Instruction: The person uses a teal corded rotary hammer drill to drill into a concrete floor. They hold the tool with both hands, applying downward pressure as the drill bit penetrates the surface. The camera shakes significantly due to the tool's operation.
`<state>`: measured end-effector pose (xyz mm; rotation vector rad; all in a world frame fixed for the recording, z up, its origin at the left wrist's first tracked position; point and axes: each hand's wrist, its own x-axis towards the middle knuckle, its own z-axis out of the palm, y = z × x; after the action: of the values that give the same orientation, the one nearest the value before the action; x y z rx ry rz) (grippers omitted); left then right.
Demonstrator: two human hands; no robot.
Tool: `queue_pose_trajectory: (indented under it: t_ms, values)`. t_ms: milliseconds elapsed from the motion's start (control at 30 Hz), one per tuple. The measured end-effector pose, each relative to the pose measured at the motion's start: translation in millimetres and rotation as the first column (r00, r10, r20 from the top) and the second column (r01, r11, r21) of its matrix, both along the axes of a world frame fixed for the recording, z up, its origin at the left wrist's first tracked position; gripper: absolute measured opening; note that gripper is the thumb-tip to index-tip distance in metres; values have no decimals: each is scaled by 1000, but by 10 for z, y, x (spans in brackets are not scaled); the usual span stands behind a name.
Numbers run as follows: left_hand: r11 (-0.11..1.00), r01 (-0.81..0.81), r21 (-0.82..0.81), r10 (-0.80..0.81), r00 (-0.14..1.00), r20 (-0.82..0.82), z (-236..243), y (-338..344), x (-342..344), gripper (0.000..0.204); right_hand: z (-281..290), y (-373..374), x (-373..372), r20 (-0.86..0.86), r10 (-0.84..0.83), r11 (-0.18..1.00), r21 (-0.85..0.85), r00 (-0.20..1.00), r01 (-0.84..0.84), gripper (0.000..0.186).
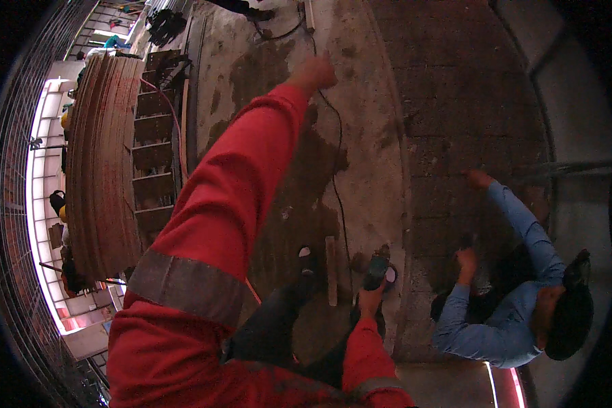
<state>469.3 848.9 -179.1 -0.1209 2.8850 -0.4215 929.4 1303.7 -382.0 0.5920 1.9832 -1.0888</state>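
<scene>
My left arm, in a red sleeve with a grey band, stretches far forward over the floor. At its end my left hand [314, 73] looks closed; a black cable [339, 163] passes behind or through it, and I cannot tell which. Low in front of me my right hand [370, 301] is wrapped round a dark green hand-held tool [376, 270], close to my shoe. The cable runs down toward this tool, though where it ends is hard to make out. A narrow wooden strip [331, 270] lies on the floor between my feet.
On the right a co-worker in a blue shirt [500, 330] and dark cap crouches on a darker paved strip [449, 122]. Stacked brown boards [102, 163] stand at left beside a slatted rack [152, 160]. Another person's shoe [260, 14] shows at the far edge.
</scene>
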Motion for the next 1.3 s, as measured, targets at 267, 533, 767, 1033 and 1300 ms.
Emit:
queue_pose_trajectory:
  t_ms: [267, 533, 767, 1033, 1300]
  values:
    - [998, 3, 63, -8, 997, 70, 144, -79, -764, 57, -160, -130, 53, -10, 46, 998, 31, 999, -46, 102]
    - [998, -22, 64, 10, 985, 171, 119, 660, -827, 44, -77, 102, -24, -213, 54, 998, 28, 976, -49, 100]
    - [791, -45, 610, -82, 980, 180, -990, 1810, 1369, 71, 84, 43, -100, 55, -66, 998, -6, 996, 66, 96]
    - [164, -746, 645, 338, 657, 674, -2139, 3639, 4258, 97, -338, 90, 69, -173, 22, 981, -184, 985, -54, 92]
    - [104, -778, 619, 559, 561, 610, -2394, 3761, 4206, 89, -114, 74, -190, 198, 82, 996, -57, 977, -72, 95]
